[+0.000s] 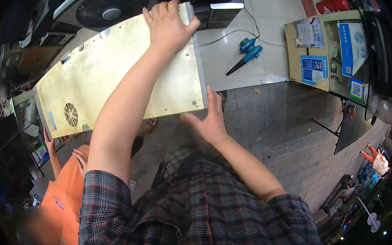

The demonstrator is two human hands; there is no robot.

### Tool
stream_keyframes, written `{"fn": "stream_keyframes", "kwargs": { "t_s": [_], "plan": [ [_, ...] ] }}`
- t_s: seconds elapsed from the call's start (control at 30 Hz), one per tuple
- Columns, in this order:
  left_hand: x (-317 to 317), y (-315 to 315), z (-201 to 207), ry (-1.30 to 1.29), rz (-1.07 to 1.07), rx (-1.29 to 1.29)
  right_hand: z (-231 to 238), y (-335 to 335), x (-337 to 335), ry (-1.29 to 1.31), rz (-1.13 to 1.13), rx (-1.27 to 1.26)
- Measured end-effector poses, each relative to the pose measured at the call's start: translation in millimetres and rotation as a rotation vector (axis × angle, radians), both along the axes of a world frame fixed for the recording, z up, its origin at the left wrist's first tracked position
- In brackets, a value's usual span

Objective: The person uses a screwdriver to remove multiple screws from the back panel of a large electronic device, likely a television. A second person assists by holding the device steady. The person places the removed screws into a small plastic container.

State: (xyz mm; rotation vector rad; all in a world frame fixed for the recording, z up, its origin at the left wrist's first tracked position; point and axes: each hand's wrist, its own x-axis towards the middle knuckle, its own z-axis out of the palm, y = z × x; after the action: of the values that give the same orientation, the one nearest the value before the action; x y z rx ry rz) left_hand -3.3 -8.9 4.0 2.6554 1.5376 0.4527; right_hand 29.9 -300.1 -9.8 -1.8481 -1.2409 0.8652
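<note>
- One pale metal case (105,63) stretches before us, upper left of centre.
- Our left hand (169,27) spreads wide across its upper right corner.
- Our right hand (212,124) grips its lower right corner.

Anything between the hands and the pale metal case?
Nothing visible. The left hand lies on the far right corner of the pale metal case; the right hand is at the near right corner. The left forearm just crosses above it.
</note>
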Motion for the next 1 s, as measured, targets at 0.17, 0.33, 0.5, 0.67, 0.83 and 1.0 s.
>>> {"fn": "stream_keyframes", "kwargs": {
  "t_s": [0.17,0.33,0.5,0.67,0.83,1.0],
  "plan": [
    [2.3,-5.4,5.1,-0.004,-0.034,0.045,21.8,-9.0,18.0,-0.15,0.005,-0.069],
    [6.6,-17.7,33.7,0.086,0.039,-0.088,31.4,-34.4,62.5,-0.096,0.012,-0.072],
    [17.4,-26.8,39.2,0.223,0.089,-0.135,41.2,-95.3,160.2,-0.177,-0.176,-0.127],
    [28.3,-25.5,37.6,0.323,0.067,-0.138,61.5,-171.3,306.4,-0.46,-0.475,-0.075],
    [9.8,-11.0,28.9,0.29,0.074,-0.125,81.1,-250.0,492.5,-0.655,-0.994,0.059],
    [46.1,-19.0,47.1,0.397,0.113,-0.158,139.5,-330.2,644.6,-0.254,-1.413,0.254]
  ]
}}
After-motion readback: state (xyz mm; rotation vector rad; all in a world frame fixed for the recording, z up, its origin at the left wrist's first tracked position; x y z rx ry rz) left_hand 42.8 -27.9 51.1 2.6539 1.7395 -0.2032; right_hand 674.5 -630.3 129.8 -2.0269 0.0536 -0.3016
